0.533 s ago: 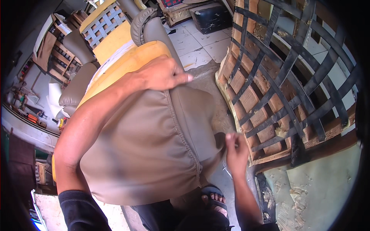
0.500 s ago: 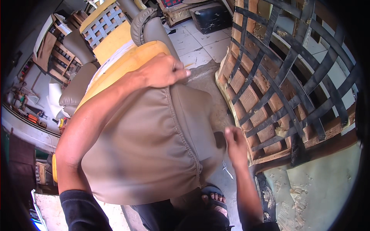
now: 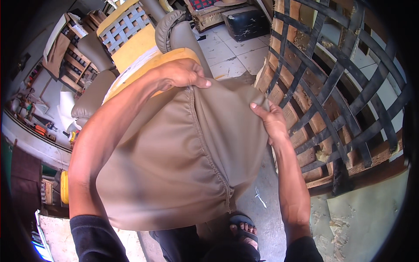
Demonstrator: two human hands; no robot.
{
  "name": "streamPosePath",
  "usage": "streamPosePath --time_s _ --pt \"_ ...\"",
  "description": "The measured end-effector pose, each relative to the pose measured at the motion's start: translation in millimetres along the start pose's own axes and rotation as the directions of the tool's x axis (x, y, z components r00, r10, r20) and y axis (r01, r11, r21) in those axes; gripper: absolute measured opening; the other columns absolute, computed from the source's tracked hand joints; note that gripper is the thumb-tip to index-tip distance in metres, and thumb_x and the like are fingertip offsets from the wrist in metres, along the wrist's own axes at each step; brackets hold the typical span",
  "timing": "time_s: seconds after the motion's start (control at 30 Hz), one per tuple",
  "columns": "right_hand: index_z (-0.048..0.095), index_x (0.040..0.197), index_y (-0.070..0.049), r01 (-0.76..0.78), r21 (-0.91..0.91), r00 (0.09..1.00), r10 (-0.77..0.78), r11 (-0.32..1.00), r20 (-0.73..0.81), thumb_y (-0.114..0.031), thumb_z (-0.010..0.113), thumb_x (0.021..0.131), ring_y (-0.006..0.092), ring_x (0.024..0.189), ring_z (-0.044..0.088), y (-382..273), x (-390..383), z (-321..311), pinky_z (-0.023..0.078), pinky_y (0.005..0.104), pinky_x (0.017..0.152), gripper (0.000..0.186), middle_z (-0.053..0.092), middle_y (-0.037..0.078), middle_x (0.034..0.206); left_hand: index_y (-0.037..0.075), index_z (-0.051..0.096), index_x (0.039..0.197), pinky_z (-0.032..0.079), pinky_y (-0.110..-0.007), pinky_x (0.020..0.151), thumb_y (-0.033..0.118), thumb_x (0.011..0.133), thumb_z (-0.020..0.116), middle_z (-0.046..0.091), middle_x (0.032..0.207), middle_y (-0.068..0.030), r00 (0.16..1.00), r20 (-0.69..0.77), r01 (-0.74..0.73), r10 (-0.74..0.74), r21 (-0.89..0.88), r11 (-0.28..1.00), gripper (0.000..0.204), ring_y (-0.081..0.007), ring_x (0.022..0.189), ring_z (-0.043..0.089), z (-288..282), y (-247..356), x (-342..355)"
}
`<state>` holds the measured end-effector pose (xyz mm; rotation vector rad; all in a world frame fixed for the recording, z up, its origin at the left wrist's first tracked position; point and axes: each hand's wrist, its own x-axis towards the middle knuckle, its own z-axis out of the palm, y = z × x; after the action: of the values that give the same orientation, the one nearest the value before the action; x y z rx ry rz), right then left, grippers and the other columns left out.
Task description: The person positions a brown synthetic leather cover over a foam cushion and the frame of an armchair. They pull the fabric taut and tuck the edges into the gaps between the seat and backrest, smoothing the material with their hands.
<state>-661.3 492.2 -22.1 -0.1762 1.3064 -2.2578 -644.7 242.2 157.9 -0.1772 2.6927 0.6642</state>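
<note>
The right hand [image 3: 271, 117] has come up from beside the loose flap, lower right of centre, to the flap's upper right edge, right of the middle of the frame. It now grips that edge, thumb on top and fingers mostly tucked out of sight beneath. The left hand [image 3: 185, 73] has stayed near the upper end of the gathered seam [image 3: 203, 144], pinching the upper edge of the brown cover [image 3: 152, 161]; its fingertips are partly hidden, so how firm that hold is I cannot say for sure.

The cover fills the centre of the frame. Half a second ago its right side sagged; now that panel is lifted and spread between the hands, with creases running down toward the seam's lower end. In effect, the piece is held at two points, so the seam and the panel beside it lie open to view.

Yellow foam [image 3: 176, 55] sits just beyond the left hand, at upper centre. Black straps [image 3: 336, 72] cross a wooden frame at upper right (a bit of white thread [image 3: 260, 197] lies on the floor [image 3: 273, 214] below the cover).
</note>
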Motion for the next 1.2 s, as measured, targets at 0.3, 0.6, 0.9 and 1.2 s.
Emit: streamPosePath --time_s 0.3,0.6,0.9,1.2 --pt "0.053 0.135 0.016 -0.081 -0.443 0.977 -0.017 0.893 -0.213 -0.037 0.078 0.09 0.0266 0.115 0.064 34.0 -1.3 6.4 0.047 0.0327 0.101 0.074 0.066 0.026 0.126 0.002 0.066 0.092 0.049 -0.038 0.069 0.042 0.089 0.077 0.065 0.081 -0.0109 0.985 -0.172 0.072 -0.015 0.329 0.942 0.041 -0.0252 0.077 0.061 2.6 -24.9 -10.9" --pt "0.064 0.126 0.011 -0.134 -0.389 0.977 0.056 0.911 -0.206 -0.042 0.072 0.094 0.0246 0.1 0.069 65.2 9.7 -6.4 0.051 0.0342 0.092 0.062 0.073 0.021 0.11 0.007 0.069 0.1 0.04 -0.044 0.1 0.034 0.085 0.079 0.061 0.098 -0.0093 0.737 0.124 -0.632 0.665 0.474 0.613 0.032 -0.0283 0.106 0.055 30.2 16.5 -99.9" --pt "0.07 0.106 -0.001 0.024 -0.145 0.975 -0.055 0.989 -0.217 -0.033 0.067 0.1 0.0113 0.076 0.064 13.2 -25.8 -4.4 0.051 0.0266 0.072 0.033 0.072 0.007 0.091 0.014 0.075 0.093 0.031 -0.039 0.091 0.023 0.079 0.082 0.054 0.091 0.0016 0.837 0.312 -0.545 0.449 0.548 0.635 0.019 -0.0209 0.106 0.049 18.0 26.0 -140.5" --pt "0.067 0.121 0.007 0.163 -0.459 0.974 -0.217 0.874 -0.067 -0.036 0.069 0.098 0.0198 0.09 0.071 -40.2 -48.0 53.4 0.055 0.0305 0.084 0.049 0.075 0.017 0.102 0.011 0.074 0.09 0.032 -0.043 0.099 0.018 0.075 0.083 0.058 0.098 -0.0037 0.911 0.2 -0.413 0.361 0.451 0.792 0.019 -0.0264 0.107 0.051 -35.7 8.7 -226.2"
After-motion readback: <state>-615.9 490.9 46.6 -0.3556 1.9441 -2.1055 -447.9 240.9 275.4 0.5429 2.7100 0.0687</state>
